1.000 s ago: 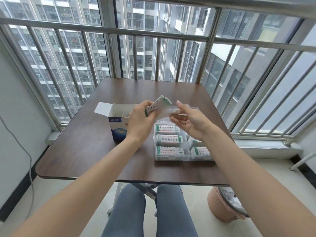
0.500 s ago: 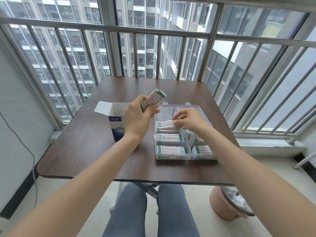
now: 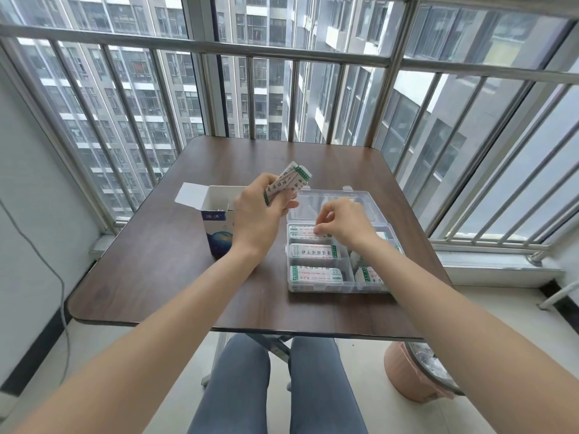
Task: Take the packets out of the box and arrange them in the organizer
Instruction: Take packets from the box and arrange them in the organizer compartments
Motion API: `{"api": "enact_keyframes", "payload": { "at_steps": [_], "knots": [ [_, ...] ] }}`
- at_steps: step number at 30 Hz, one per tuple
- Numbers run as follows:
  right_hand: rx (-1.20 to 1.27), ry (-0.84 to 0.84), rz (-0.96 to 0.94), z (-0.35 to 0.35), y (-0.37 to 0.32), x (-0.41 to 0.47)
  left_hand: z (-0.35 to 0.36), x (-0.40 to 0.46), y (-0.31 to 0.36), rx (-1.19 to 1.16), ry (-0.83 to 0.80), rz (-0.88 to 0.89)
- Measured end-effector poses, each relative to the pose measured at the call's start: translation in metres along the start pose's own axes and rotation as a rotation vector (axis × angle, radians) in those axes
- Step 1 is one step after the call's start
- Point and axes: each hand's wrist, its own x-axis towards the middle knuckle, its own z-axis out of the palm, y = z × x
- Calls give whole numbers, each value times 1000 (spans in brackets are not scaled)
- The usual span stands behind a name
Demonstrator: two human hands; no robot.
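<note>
Now that my right hand (image 3: 340,225) has come down from the handover in the air to the back-left compartment of the clear plastic organizer (image 3: 336,288), the white, green-edged paper packet (image 3: 305,230) it took a second ago lies flat in that compartment. My fingertips are curled down and pinching its right end as I settle it in. A moment earlier the same hand was up level with my left, drawing this packet off the bunch; half a second ago it was only just reaching the tray.

My left hand (image 3: 260,219) has hardly moved. It grips the remaining bundle of white-and-green packets (image 3: 289,183) upright above the desk (image 3: 150,267), between the open blue-and-white cardboard box (image 3: 216,225) and the organizer's raised clear lid (image 3: 329,203).

I judge this means one more packet is placed. The three left compartments each show a packet (image 3: 315,250), and on the right at least the near one is filled, though my wrist hides the rest of that side. The bundle in my left hand has yet to go in, and I cannot see whether the box holds more. Next I expect to let go, lift my right hand back, and pull another packet free.
</note>
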Motion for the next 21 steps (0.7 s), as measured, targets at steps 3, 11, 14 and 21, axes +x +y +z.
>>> {"api": "enact_keyframes", "payload": {
  "at_steps": [3,11,14,21],
  "knots": [
    [-46,10,-6,0,0,-1,-1,-1,2,-24,-15,-10],
    [865,5,-77,-40,-23,-27,1,-6,8,-246,-253,-194],
    [799,35,-101,-38,-22,-33,6,-9,12,-292,-315,-222],
    [883,76,-51,-28,-19,-38,8,-7,8,-209,-218,-265]
  ]
}}
